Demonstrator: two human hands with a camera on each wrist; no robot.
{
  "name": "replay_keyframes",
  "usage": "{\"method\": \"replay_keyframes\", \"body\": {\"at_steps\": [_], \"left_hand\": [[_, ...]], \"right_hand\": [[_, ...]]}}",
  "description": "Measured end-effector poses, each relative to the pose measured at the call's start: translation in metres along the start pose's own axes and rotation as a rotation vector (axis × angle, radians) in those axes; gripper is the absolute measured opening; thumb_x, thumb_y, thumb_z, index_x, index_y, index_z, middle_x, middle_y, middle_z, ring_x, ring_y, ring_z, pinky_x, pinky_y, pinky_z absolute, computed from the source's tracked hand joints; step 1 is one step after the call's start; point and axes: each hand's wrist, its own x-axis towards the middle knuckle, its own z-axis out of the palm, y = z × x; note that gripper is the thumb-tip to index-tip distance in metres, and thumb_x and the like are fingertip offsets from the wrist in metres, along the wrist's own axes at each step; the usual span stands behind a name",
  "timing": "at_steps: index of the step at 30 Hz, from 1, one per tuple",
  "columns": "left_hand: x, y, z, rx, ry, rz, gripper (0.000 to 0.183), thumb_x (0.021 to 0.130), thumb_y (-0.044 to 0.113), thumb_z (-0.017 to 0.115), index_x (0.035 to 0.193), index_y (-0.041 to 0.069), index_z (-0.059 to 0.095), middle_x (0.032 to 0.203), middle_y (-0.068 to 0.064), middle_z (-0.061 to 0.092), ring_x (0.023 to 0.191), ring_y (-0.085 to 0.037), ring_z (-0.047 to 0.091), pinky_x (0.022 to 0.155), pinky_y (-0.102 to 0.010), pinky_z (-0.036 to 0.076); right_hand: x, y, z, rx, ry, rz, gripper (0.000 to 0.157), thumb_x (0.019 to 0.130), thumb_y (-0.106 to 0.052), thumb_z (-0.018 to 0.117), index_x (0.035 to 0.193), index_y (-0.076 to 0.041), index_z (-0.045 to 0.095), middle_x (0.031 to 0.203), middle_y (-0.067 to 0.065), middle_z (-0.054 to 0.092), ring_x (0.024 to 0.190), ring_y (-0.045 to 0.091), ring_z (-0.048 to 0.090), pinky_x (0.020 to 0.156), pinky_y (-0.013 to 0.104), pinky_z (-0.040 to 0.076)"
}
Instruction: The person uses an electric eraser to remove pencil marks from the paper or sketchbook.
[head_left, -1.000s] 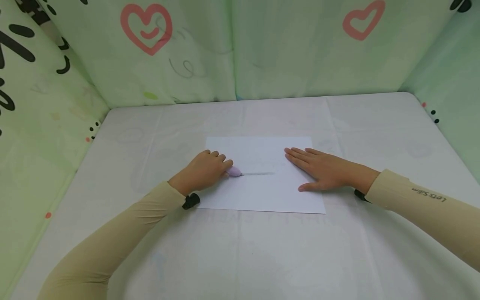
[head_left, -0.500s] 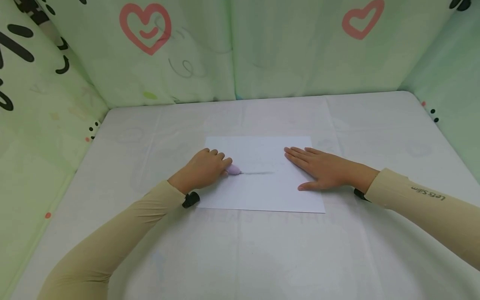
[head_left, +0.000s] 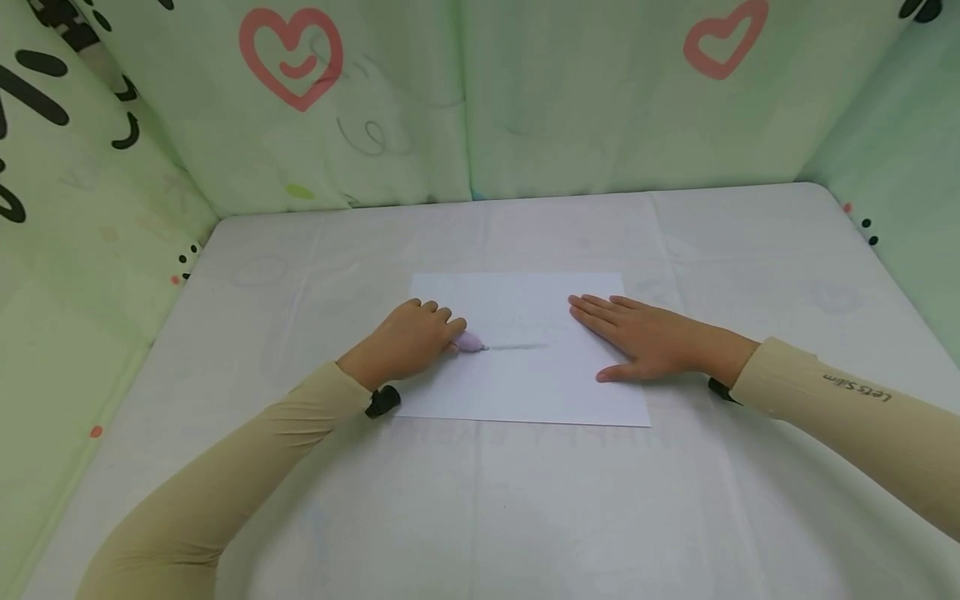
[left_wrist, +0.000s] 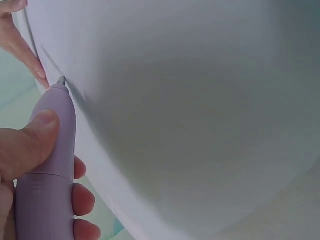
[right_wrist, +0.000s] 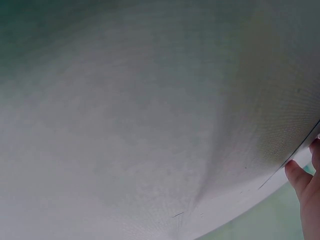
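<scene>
My left hand (head_left: pixel 411 340) grips a thick lilac pen-shaped tool (left_wrist: pixel 52 140), with the thumb pressed along its side and the fingers curled under it. The tool's short grey tip (left_wrist: pixel 61 80) is right at the white paper (head_left: pixel 517 392). From that tip a thin grey line (head_left: pixel 517 346) runs rightward across the middle of the sheet. On the paper's right side my right hand (head_left: pixel 648 337) lies flat, fingers extended and thumb spread toward the near edge. In the right wrist view only part of this hand shows at the right edge.
A white cloth (head_left: pixel 465 508) covers the table under the paper. Green printed curtains (head_left: pixel 570 108) stand along the back and both sides. Each wrist carries a small black camera, such as the left camera (head_left: pixel 383 402).
Both hands, the lilac tool and the grey line stay nearly in place. Only a slight shift of the whole head view shows.
</scene>
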Motion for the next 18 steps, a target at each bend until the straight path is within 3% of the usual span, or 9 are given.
{"method": "replay_keyframes", "body": {"at_steps": [18], "left_hand": [[0.0019, 0.0019, -0.0019, -0.010, -0.034, -0.004, 0.020, 0.093, 0.030, 0.058, 0.097, 0.011, 0.057, 0.082, -0.004, 0.063, 0.073, -0.020, 0.060, 0.064, -0.029, 0.045]], "right_hand": [[-0.0003, 0.0012, 0.0015, -0.006, 0.004, -0.002, 0.092, 0.087, -0.063, 0.048, 0.151, -0.007, 0.011, 0.160, 0.008, 0.009, 0.147, 0.028, 0.012, 0.115, 0.050, 0.015]]}}
